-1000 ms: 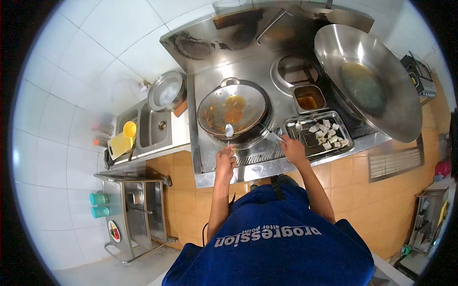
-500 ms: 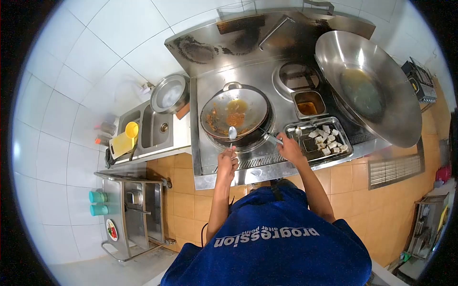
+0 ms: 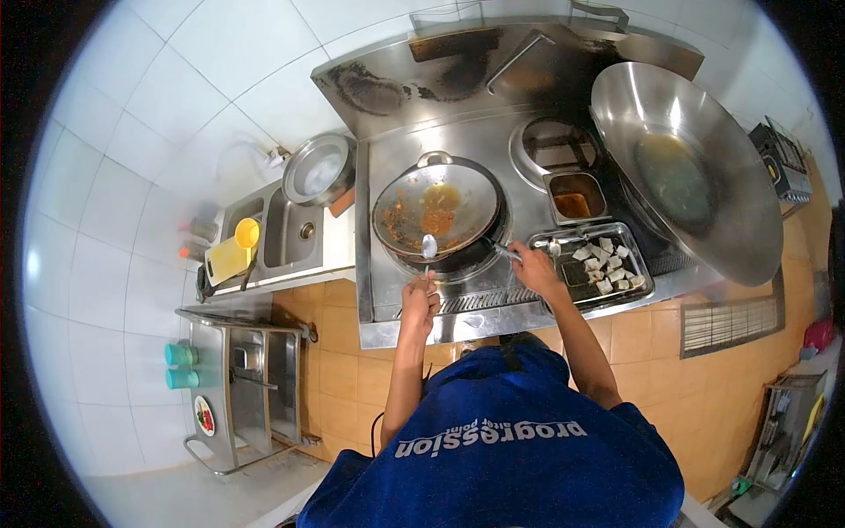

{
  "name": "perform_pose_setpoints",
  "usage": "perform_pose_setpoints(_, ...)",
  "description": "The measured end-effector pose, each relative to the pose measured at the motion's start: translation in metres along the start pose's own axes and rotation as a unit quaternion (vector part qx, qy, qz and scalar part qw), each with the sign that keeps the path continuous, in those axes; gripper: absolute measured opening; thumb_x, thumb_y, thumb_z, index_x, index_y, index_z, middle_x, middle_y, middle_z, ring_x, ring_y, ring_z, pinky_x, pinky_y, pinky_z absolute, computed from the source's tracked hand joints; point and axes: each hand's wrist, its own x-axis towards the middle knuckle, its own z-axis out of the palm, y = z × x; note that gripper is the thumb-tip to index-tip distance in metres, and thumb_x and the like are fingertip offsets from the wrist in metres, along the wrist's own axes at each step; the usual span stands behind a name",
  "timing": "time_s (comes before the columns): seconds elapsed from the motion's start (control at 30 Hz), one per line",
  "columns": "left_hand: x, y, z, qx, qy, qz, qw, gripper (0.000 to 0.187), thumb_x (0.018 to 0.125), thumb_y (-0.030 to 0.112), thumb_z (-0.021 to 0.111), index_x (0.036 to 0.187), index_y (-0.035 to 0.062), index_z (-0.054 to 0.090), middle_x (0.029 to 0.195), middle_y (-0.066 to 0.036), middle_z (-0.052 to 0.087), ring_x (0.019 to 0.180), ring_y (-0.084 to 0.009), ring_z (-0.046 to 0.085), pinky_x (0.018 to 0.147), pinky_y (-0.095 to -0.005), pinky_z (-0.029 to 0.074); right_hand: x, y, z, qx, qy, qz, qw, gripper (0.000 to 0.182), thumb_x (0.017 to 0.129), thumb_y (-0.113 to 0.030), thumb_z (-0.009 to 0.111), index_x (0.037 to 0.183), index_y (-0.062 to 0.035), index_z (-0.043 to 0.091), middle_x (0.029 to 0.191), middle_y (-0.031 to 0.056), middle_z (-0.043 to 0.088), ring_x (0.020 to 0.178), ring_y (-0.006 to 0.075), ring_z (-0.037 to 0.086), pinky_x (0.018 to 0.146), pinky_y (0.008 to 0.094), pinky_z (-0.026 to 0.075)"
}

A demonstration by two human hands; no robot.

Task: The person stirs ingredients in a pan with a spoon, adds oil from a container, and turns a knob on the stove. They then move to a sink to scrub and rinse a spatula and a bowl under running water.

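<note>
My left hand (image 3: 421,304) is closed around the handle of a spoon (image 3: 429,246), whose shiny bowl is over the near edge of the wok (image 3: 409,189). Inside the wok lie reddish-brown fried bits (image 3: 438,220) and a pool of yellowish oil (image 3: 442,195). My right hand (image 3: 533,267) is wrapped around the wok's handle (image 3: 503,251) at its near right side. Close beside that hand, a metal tray (image 3: 576,286) carries white cubes (image 3: 606,264) and another spoon (image 3: 554,247).
A square metal container (image 3: 576,183) of brown sauce stands behind the tray. Farther right, a very large wok (image 3: 731,176) holds cloudy liquid. Left are a sink (image 3: 290,242), a metal basin (image 3: 319,158) and a yellow scoop (image 3: 247,233). A trolley (image 3: 211,352) stands at lower left.
The view has shifted slightly. Both hands keep their grips, and the spoon stays over the wok's near edge.
</note>
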Motion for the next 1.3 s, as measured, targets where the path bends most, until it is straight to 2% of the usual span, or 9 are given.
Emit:
perform_pose_setpoints(0.4,0.003,-0.006,-0.003,0.006,-0.001,0.006,1.0,0.016,0.094,0.016,0.042,0.099,0.0036,0.05,0.065,0.004,0.038,0.043,-0.0014,0.028,0.036,-0.0193,0.018,0.014,0.004,0.008,0.036,0.016,-0.013,0.999,0.026,0.082,-0.018,0.059,0.107,-0.0114,0.052,0.078,0.0249,0.061,0.08,0.0443,0.059,0.072,0.0507,0.046)
perform_pose_setpoints(0.6,0.002,-0.005,0.0,-0.004,0.003,0.007,1.0,0.016,0.094,0.015,0.041,0.1,0.0031,0.05,0.065,0.004,0.039,0.043,-0.0014,0.028,0.036,-0.0194,0.018,0.022,0.011,0.015,0.024,0.006,0.018,1.0,0.027,0.081,-0.015,0.06,0.107,-0.0108,0.053,0.085,0.026,0.061,0.087,0.0442,0.058,0.076,0.0509,0.046)
perform_pose_setpoints(0.7,0.0,-0.003,0.001,-0.007,-0.001,0.005,1.0,0.017,0.095,0.016,0.041,0.1,0.0026,0.05,0.065,0.004,0.038,0.043,-0.0013,0.027,0.036,-0.0194,0.018,0.036,0.013,0.02,0.06,-0.001,0.005,0.998,0.028,0.08,-0.014,0.06,0.107,-0.0102,0.053,0.088,0.0265,0.061,0.09,0.0435,0.058,0.078,0.0504,0.045)
perform_pose_setpoints(0.8,-0.001,-0.002,0.004,0.005,0.004,0.008,1.0,0.018,0.095,0.016,0.04,0.101,0.0022,0.05,0.064,0.004,0.038,0.043,-0.0013,0.027,0.036,-0.0195,0.017,0.061,0.019,0.037,0.021,0.009,-0.038,0.999,0.029,0.079,-0.013,0.06,0.107,-0.0089,0.053,0.089,0.0255,0.062,0.089,0.0428,0.059,0.077,0.0491,0.046)
perform_pose_setpoints(0.9,0.0,-0.002,0.005,-0.002,-0.003,0.003,1.0,0.018,0.095,0.016,0.04,0.101,0.0022,0.05,0.064,0.005,0.037,0.043,-0.0014,0.026,0.036,-0.0196,0.017,0.075,0.011,0.038,0.034,0.021,-0.038,0.999,0.027,0.078,-0.012,0.061,0.105,-0.0071,0.056,0.088,0.0246,0.062,0.088,0.0419,0.059,0.077,0.0472,0.047)
perform_pose_setpoints(1.0,-0.001,-0.004,0.005,0.007,0.006,0.006,1.0,0.017,0.095,0.015,0.04,0.1,0.002,0.05,0.063,0.005,0.036,0.042,-0.0015,0.025,0.036,-0.0197,0.017,0.071,0.005,0.027,-0.009,0.009,-0.056,0.998,0.024,0.077,-0.011,0.061,0.101,-0.0061,0.058,0.087,0.0242,0.063,0.087,0.0408,0.06,0.077,0.0457,0.047)
perform_pose_setpoints(1.1,0.004,-0.004,0.0,-0.013,-0.007,0.003,1.0,0.017,0.096,0.015,0.04,0.1,0.002,0.05,0.063,0.006,0.036,0.042,-0.0015,0.025,0.036,-0.0197,0.017,0.061,0.004,0.02,0.014,0.015,-0.023,1.0,0.022,0.077,-0.01,0.062,0.098,-0.0058,0.06,0.088,0.0233,0.063,0.088,0.0398,0.06,0.078,0.0455,0.048)
perform_pose_setpoints(1.2,0.003,-0.007,-0.001,-0.009,-0.003,0.002,1.0,0.017,0.096,0.016,0.04,0.099,0.003,0.051,0.063,0.006,0.034,0.043,-0.0022,0.025,0.036,-0.0192,0.017,0.043,0.01,0.014,0.045,0.047,-0.014,0.998,0.022,0.076,-0.01,0.062,0.098,-0.0063,0.06,0.089,0.0225,0.064,0.086,0.0394,0.06,0.078,0.046,0.048)
perform_pose_setpoints(1.3,0.001,-0.006,0.0,-0.008,-0.008,0.003,1.0,0.017,0.096,0.016,0.04,0.099,0.0029,0.051,0.062,0.006,0.034,0.043,-0.0019,0.025,0.036,-0.0192,0.018,0.05,0.018,0.026,0.059,0.09,-0.061,0.992,0.023,0.076,-0.009,0.063,0.099,-0.0062,0.06,0.083,0.022,0.063,0.084,0.0398,0.06,0.075,0.046,0.047)
